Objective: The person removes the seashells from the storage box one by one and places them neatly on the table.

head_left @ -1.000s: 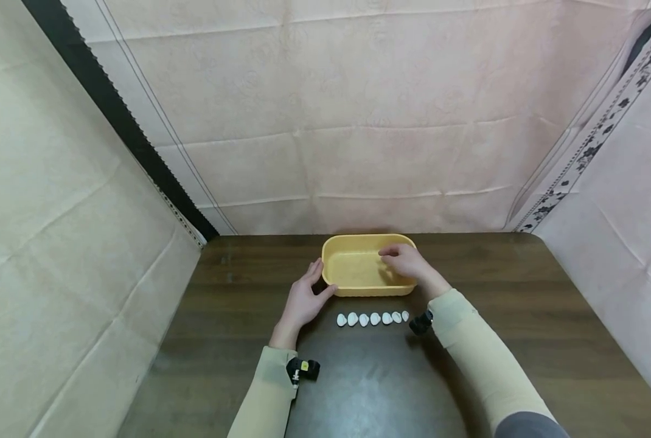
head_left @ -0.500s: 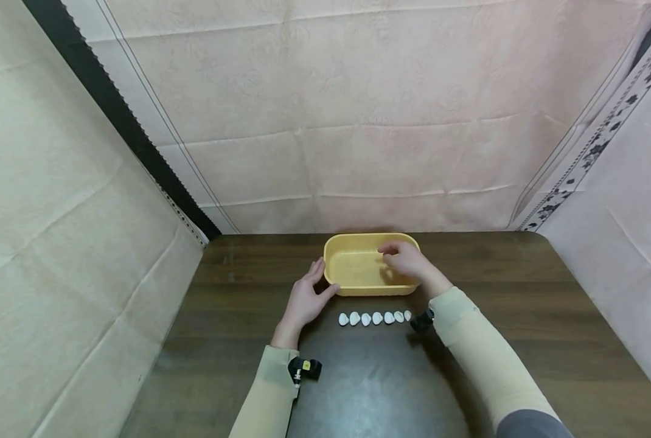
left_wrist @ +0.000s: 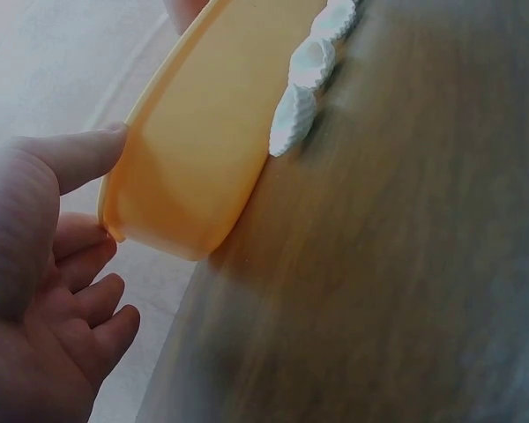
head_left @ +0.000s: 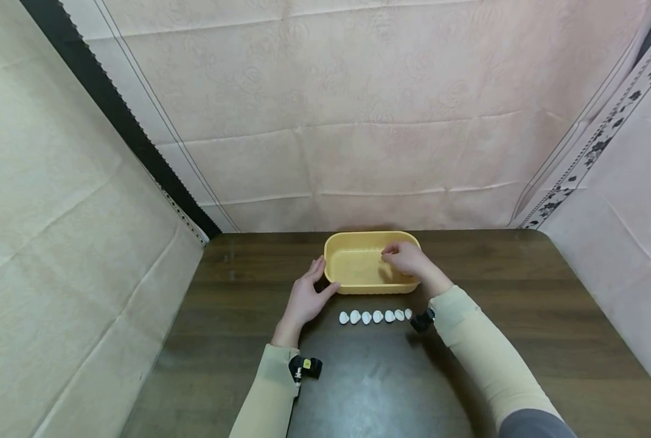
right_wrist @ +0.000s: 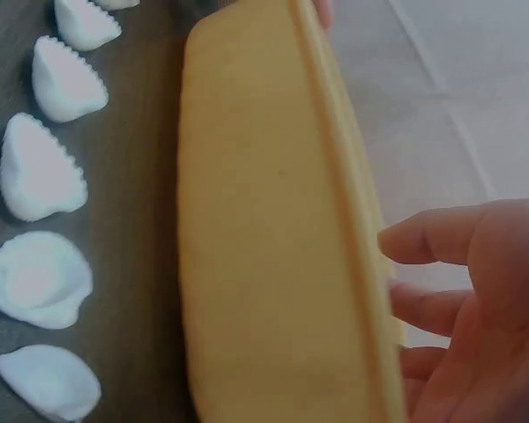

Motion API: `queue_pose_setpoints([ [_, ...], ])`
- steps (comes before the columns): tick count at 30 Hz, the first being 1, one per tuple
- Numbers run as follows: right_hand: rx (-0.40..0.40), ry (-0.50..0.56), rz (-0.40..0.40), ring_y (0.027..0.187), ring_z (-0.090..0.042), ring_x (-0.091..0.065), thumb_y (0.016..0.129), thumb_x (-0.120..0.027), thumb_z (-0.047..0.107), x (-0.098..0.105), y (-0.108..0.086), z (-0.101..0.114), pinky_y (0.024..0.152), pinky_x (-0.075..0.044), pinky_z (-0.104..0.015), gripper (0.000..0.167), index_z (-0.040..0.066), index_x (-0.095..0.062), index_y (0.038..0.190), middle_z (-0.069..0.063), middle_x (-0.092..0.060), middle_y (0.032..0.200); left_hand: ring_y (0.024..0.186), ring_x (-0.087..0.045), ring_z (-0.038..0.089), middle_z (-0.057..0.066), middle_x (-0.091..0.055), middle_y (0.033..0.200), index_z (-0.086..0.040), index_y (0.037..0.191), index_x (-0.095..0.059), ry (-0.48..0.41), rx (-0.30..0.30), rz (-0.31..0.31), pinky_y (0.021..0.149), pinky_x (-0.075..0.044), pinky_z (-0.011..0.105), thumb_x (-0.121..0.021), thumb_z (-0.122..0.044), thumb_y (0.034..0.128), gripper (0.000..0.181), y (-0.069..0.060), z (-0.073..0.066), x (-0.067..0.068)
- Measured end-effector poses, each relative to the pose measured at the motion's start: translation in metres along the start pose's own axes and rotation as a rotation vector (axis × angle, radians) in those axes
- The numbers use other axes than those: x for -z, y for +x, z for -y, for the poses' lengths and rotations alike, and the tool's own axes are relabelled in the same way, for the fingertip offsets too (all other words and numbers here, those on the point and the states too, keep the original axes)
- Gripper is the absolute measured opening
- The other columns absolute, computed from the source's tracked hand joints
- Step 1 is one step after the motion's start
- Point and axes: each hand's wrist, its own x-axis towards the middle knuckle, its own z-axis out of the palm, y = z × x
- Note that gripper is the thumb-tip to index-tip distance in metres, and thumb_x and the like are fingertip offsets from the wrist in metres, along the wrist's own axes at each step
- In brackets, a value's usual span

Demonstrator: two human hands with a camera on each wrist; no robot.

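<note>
A shallow yellow plastic basin [head_left: 353,289] stands near the table's back edge. My left hand [head_left: 305,299] holds its front left corner, thumb on the front side and fingers along the left side. In the left wrist view, that thumb and the fingers [left_wrist: 88,233] touch the rim on either side of the corner. My right hand [head_left: 407,260] hangs inside the basin's right half, fingers bent downward. From the right wrist, the rim partly hides the fingertips, so I cannot tell whether they hold anything. Several white seashells [head_left: 378,316] lie in a row before the basin.
The brown wooden table [head_left: 238,310] carries a dark grey area [head_left: 369,377] at its front middle. Pale cloth [head_left: 369,121] hangs behind the table and at both sides. A small black camera [head_left: 306,367] sits on the left wrist and another black camera [head_left: 422,320] on the right.
Almost nothing differs. The view shifts very slightly, while both hands keep their places at the basin and the row of seashells stays the same.
</note>
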Motion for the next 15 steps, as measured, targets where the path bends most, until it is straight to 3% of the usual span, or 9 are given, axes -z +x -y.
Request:
queue_pose_setpoints([
  [6, 0.036, 0.029, -0.013, 0.092, -0.025, -0.067, 0.107, -0.063, 0.018, -0.006, 0.005, -0.007, 0.077, -0.052, -0.029, 0.031, -0.004, -0.071, 0.128, -0.018, -0.072, 0.118, 0.160, -0.028, 0.024, 0.006, -0.036, 0.172, -0.006, 0.163, -0.040, 0.002, 0.005, 0.006, 0.128, -0.027, 0.048, -0.076, -0.033, 0.1022, 0.076, 0.000, 0.000, -0.001],
  [15, 0.051, 0.129, -0.033, 0.097, -0.033, -0.068, 0.108, -0.062, 0.020, -0.011, 0.011, -0.011, 0.073, -0.061, -0.036, 0.034, -0.001, -0.070, 0.133, -0.017, -0.070, 0.123, 0.160, -0.028, 0.023, 0.003, -0.035, 0.172, -0.007, 0.163, -0.040, 0.007, 0.002, -0.002, 0.128, -0.027, 0.047, -0.076, -0.033, 0.1019, 0.076, 0.000, 0.001, -0.001],
])
